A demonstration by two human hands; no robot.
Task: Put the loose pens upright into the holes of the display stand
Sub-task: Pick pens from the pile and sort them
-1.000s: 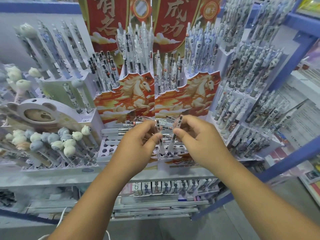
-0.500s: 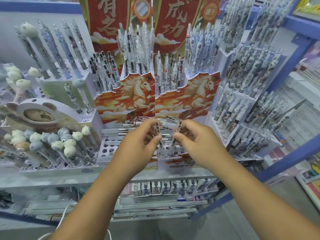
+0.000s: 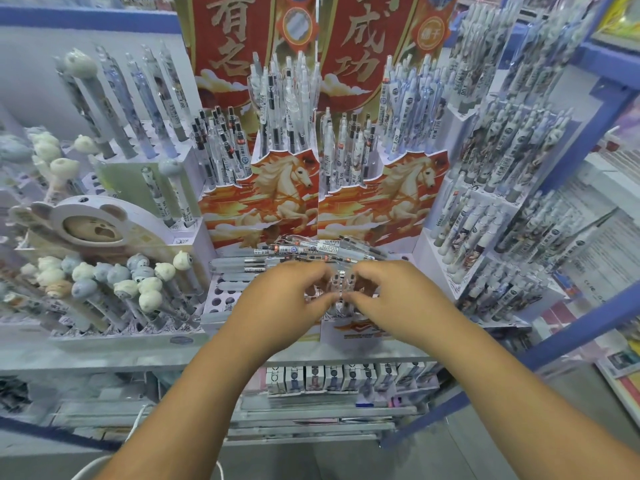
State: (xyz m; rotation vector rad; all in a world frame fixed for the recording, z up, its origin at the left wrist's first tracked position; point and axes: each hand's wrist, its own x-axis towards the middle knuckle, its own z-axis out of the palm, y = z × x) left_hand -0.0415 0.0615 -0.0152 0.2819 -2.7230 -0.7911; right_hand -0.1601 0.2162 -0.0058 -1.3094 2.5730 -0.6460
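Note:
Two red display stands [image 3: 277, 206] with a white horse picture stand side by side on the shelf, their upper tiers full of upright clear pens. A heap of loose clear pens [image 3: 311, 249] lies flat across the low front tier. My left hand [image 3: 284, 303] and my right hand [image 3: 398, 299] are close together over the front holes. Each pinches a clear pen [image 3: 341, 284] held upright, its tip down among the holes. Fingers hide the lower part of both pens.
Empty holes [image 3: 221, 301] show in the white front tier left of my left hand. A bear-topped pen display [image 3: 104, 289] stands at the left, grey patterned pen racks [image 3: 502, 202] at the right. Small boxes [image 3: 346, 377] line the shelf below.
Both hands have moved down and closer together, lowering their two pens toward the front holes.

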